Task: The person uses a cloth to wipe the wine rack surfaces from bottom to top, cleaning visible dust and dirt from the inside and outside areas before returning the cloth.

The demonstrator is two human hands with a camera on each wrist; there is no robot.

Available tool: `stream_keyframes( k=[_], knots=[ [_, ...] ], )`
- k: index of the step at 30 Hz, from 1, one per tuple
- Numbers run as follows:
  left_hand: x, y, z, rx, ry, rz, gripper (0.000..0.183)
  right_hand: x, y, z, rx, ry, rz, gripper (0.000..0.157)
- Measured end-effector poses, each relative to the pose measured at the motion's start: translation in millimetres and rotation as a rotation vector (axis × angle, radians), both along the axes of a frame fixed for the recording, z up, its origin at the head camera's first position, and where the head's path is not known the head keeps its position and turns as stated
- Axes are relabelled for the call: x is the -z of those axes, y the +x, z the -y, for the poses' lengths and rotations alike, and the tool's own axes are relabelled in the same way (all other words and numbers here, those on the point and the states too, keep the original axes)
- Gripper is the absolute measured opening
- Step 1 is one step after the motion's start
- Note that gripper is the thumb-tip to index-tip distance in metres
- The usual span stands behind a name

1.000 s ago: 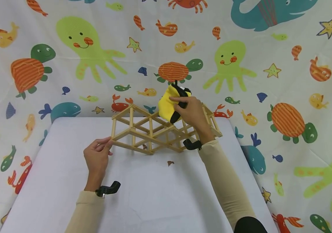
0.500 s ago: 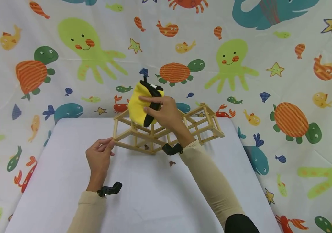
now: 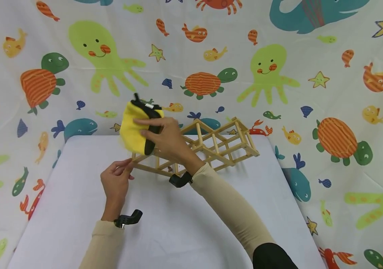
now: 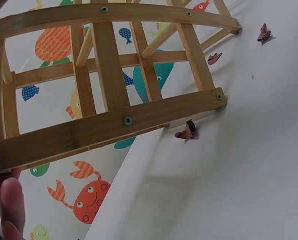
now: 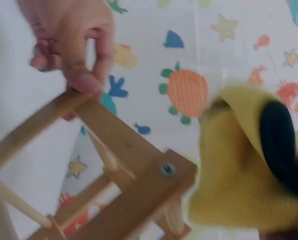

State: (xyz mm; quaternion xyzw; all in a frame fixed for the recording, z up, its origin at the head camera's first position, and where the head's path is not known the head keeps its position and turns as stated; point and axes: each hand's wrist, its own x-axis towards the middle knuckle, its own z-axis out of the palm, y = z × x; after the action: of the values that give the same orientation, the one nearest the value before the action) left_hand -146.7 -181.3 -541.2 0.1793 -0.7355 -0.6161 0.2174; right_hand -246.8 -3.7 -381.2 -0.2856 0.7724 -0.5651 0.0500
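A yellow cloth with black edging (image 3: 131,129), loosely bunched, is held up left of centre in the head view, in front of the left end of a wooden rack (image 4: 69,140). The right hand (image 3: 168,136) pinches it, index finger and thumb laid across the yellow and black fabric. In the right wrist view the cloth fills the right side, blurred, close to a corner of the rack; whether the two touch cannot be told.

The rack is an open lattice of pale slats and round bars joined with screws, running in a zigzag from the centre left to the right of centre of the head view. The left hand (image 3: 115,181), at left of centre, grips the rack's near left corner, its thumb against the wood, as the upper left of the right wrist view shows.

The left wrist view shows three small reddish-brown scraps (image 4: 186,131) lying on the white tabletop (image 3: 164,224), one below the rack's lower rail and two toward the upper right. Both arms wear beige sleeves (image 3: 232,209) and black wrist straps (image 3: 129,218). Across the upper part and both sides of the head view hangs a white curtain (image 3: 178,59) printed with octopuses, turtles, crabs, fish, whales and stars.
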Motion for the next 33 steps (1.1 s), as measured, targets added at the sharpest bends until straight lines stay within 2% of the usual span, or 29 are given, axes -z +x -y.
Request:
stream_keyframes(
  k=[2, 3, 5, 7, 10, 14, 17, 19, 21, 23, 25, 28, 31, 33],
  knots=[
    [-0.2, -0.3, 0, 0.007, 0.003, -0.009, 0.03, 0.8, -8.7, -3, 0.11, -0.069, -0.023, 0.033],
    [-0.4, -0.3, 0, 0.007, 0.005, -0.011, 0.03, 2.2, -14.0, -5, 0.169, -0.046, -0.05, 0.035],
    [-0.5, 0.3, 0, 0.002, 0.014, -0.017, 0.03, 6.7, -23.3, -7, 0.243, 0.069, -0.068, 0.037],
    [-0.1, 1.7, 0, -0.005, 0.016, -0.012, 0.03, 12.6, -28.8, -10, 0.257, 0.207, -0.033, 0.039],
    [0.4, 3.6, -1, -0.007, 0.021, -0.003, 0.03, 16.8, -31.3, -18, 0.189, 0.306, 0.078, 0.039],
    [-1.5, 4.2, -3, -0.009, 0.018, 0.002, 0.029, 7.9, -29.8, -39, 0.036, 0.31, 0.176, 0.039],
    [-2.9, 4.8, -3, -0.017, 0.016, 0.0, 0.029, -0.6, -28.1, -53, -0.044, 0.209, 0.192, 0.035],
    [-3.6, 5.4, -2, -0.019, 0.016, -0.001, 0.029, -2.9, -25.9, -59, -0.052, 0.144, 0.177, 0.035],
    [-4.3, 6.1, -2, -0.018, 0.01, 0.003, 0.03, -2.2, -22.6, -63, -0.077, 0.143, 0.145, 0.036],
    [-5.2, 7.0, -2, -0.018, 0.007, 0.01, 0.031, 0.1, -17.9, -65, -0.107, 0.237, 0.097, 0.038],
    [-6.0, 7.6, -2, -0.017, 0.006, 0.011, 0.031, 0.7, -13.1, -67, -0.126, 0.38, 0.039, 0.038],
    [-6.4, 8.2, -3, -0.014, 0.011, 0.014, 0.031, -4.8, -8.3, -71, -0.136, 0.562, -0.016, 0.037],
    [-5.4, 8.3, -4, -0.006, 0.028, 0.01, 0.03, -17.7, -8.3, -75, -0.129, 0.669, -0.06, 0.037],
    [-3.9, 8.1, -6, 0.001, 0.04, 0.012, 0.03, -26.1, -10.8, -77, -0.101, 0.673, -0.079, 0.038]
  ],
)
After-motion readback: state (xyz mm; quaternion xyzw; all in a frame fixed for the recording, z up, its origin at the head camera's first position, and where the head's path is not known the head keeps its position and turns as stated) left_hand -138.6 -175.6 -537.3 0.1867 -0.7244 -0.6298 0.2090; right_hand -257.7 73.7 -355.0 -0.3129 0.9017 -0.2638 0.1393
